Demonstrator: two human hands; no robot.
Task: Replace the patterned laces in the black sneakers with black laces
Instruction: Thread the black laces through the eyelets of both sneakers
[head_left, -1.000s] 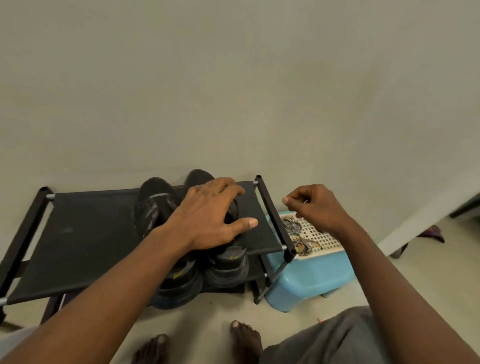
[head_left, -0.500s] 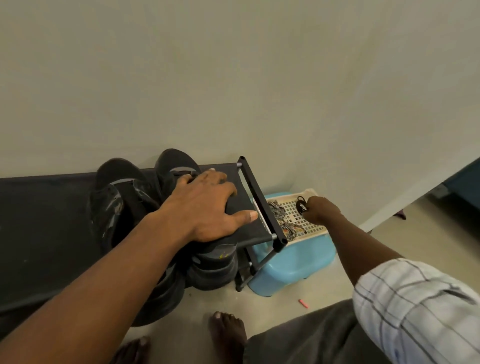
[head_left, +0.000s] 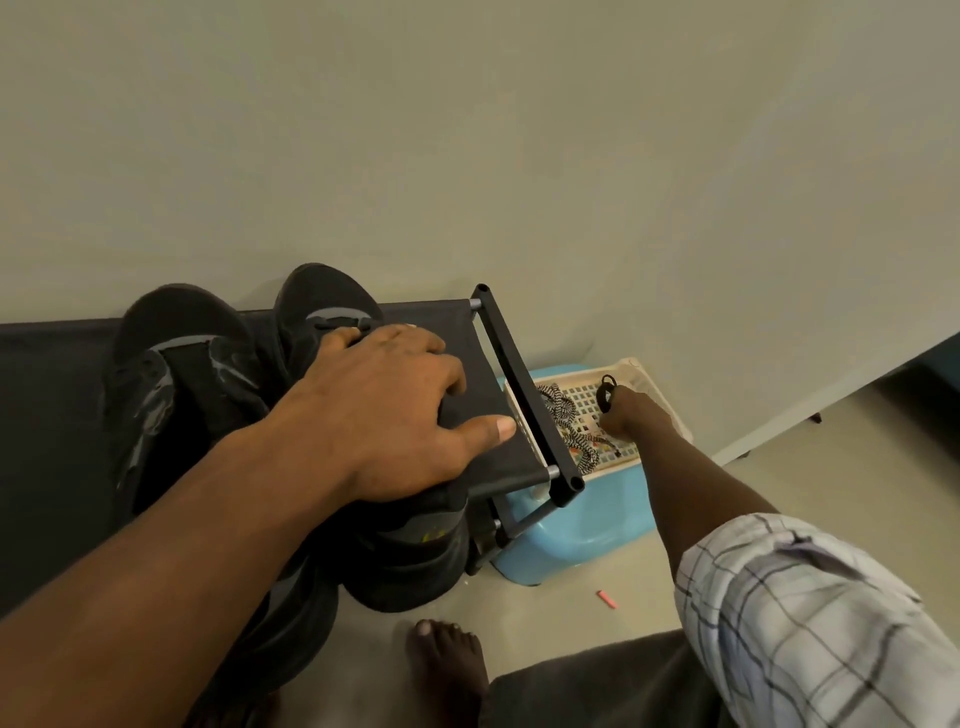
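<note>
Two black sneakers (head_left: 176, 353) stand side by side on a black fabric shoe rack (head_left: 483, 447), toes to the wall. My left hand (head_left: 384, 410) lies over the right sneaker (head_left: 322, 296), fingers curled down onto its upper and thumb stretched out on the rack fabric. Right of the rack, my right hand (head_left: 626, 415) reaches into a cream perforated basket (head_left: 657, 387) and pinches a small coiled black lace (head_left: 605, 395). Black-and-white patterned laces (head_left: 563, 415) lie loose in the basket's left half.
The basket sits on a light blue plastic tub (head_left: 571, 530) on the floor against the wall. The rack's black end bar (head_left: 524, 389) runs between the sneakers and the basket. A small pink scrap (head_left: 608, 599) lies on the floor; a bare foot (head_left: 447, 654) stands below.
My right hand dropped into the basket and took hold of the coiled black lace. The view swung right and closer. My left hand stayed on the sneakers.
</note>
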